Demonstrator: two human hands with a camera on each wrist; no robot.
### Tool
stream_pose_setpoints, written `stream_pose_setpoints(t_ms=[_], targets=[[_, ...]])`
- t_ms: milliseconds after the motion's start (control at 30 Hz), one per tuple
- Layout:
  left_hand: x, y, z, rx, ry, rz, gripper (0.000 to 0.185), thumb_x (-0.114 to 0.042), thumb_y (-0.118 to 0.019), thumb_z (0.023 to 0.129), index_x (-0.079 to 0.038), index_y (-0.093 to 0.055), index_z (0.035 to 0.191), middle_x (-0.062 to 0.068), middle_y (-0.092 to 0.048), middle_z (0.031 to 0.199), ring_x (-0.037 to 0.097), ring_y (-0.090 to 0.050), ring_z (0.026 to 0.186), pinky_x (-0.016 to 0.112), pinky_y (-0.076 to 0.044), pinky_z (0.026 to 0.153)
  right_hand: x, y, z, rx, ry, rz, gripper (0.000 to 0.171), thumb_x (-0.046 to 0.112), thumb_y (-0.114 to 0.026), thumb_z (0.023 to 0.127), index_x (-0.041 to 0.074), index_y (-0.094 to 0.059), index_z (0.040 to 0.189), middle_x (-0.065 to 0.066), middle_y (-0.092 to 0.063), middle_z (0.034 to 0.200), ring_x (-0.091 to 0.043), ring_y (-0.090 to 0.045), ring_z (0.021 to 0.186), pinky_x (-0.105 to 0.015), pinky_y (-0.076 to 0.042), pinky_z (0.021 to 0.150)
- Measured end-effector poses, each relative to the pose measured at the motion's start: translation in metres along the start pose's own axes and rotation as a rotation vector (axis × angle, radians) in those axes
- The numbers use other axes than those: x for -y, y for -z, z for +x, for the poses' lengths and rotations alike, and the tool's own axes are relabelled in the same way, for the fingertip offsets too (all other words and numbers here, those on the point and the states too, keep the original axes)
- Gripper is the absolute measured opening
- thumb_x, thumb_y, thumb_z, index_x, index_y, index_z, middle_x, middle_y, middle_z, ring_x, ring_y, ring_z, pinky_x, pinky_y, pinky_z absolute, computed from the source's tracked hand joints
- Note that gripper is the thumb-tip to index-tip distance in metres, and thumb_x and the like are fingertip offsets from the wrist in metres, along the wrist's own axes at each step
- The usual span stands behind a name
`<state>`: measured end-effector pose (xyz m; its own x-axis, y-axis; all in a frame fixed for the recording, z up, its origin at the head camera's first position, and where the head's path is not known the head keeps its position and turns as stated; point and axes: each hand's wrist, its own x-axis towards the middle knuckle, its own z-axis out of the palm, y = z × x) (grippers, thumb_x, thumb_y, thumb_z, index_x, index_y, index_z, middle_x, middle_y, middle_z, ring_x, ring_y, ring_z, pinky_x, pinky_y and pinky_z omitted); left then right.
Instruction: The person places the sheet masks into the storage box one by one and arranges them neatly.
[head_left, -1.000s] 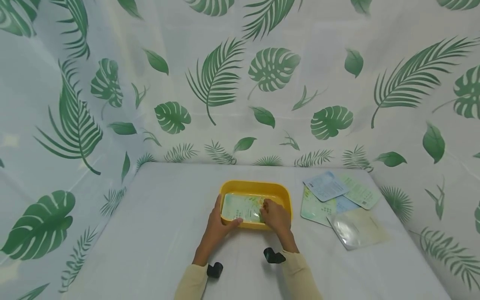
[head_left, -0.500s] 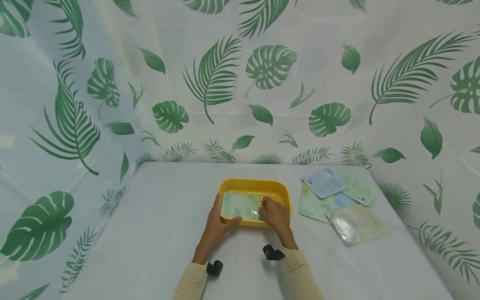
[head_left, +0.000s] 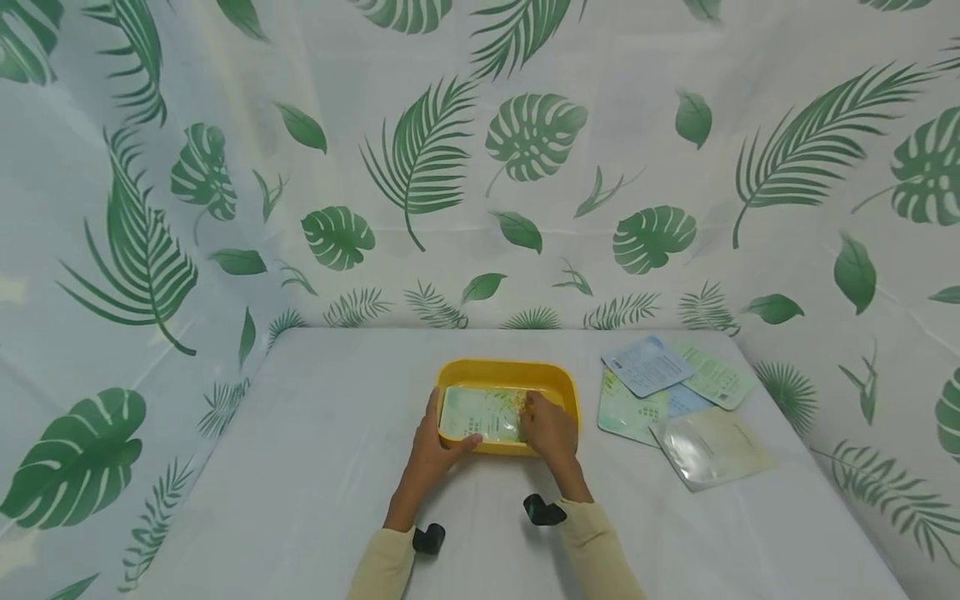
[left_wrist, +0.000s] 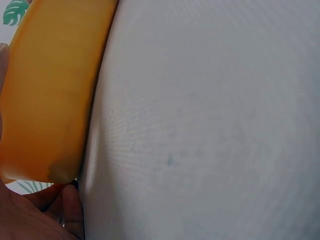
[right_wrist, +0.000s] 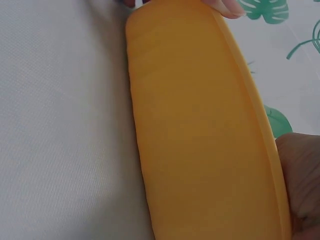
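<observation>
A yellow plastic tray (head_left: 510, 367) with rounded corners stands on the white tabletop. Inside it lies a flat pale-green sachet (head_left: 472, 410) printed with leaves and small text. My left hand (head_left: 433, 454) grips the tray's left front corner, with the thumb over the front rim and the fingers along the left side. The right hand (head_left: 551, 427) reaches into the tray from the right, its curled fingers pinching the sachet's right end. That end is partly hidden behind the fingers. Both wrist views are mostly filled by the tray's outer wall (left_wrist: 55, 90).
To the tray's right, several flat sachets overlap: a blue one (head_left: 648, 367), a light-green one (head_left: 716, 379), a green leaf-printed one (head_left: 626, 412) and a shiny cream one (head_left: 712, 450). A leaf-printed curtain (head_left: 450, 200) hangs behind and beside the table.
Both hands keep their places on the tray and the sachet. The whole scene shifts slightly with the head camera.
</observation>
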<state>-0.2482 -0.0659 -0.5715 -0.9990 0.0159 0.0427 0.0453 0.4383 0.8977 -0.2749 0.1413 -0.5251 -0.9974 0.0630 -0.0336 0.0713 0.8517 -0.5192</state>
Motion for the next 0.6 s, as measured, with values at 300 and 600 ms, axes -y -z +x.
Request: stream_pose_setpoints(t_ms=[300, 600], targets=[[-0.0001, -0.0011, -0.0009, -0.002, -0.013, -0.024, 0.114, -0.049, -0.079, 0.077, -0.015, -0.006, 0.158, 0.014, -0.024, 0.161, 0.033, -0.028, 0.147, 0.056, -0.026, 0.117, 0.0009, -0.0001, 0.0006, 0.011, -0.002, -0.039, 0.039, 0.023, -0.06, 0.094, 0.005, -0.061, 0.129, -0.011, -0.071, 0.106, -0.018, -0.049, 0.063, -0.027, -0.034, 0.053], [0.0006, 0.0001, -0.0003, -0.005, -0.033, -0.008, 0.114, -0.049, -0.079, 0.078, -0.013, -0.007, 0.158, 0.016, -0.025, 0.16, 0.035, -0.03, 0.146, 0.057, -0.027, 0.116, 0.0009, 0.0005, -0.0007, 0.02, 0.006, -0.035, 0.04, 0.023, -0.061, 0.093, 0.006, -0.062, 0.129, -0.007, -0.068, 0.089, -0.016, -0.044, 0.055, -0.027, -0.03, 0.049]])
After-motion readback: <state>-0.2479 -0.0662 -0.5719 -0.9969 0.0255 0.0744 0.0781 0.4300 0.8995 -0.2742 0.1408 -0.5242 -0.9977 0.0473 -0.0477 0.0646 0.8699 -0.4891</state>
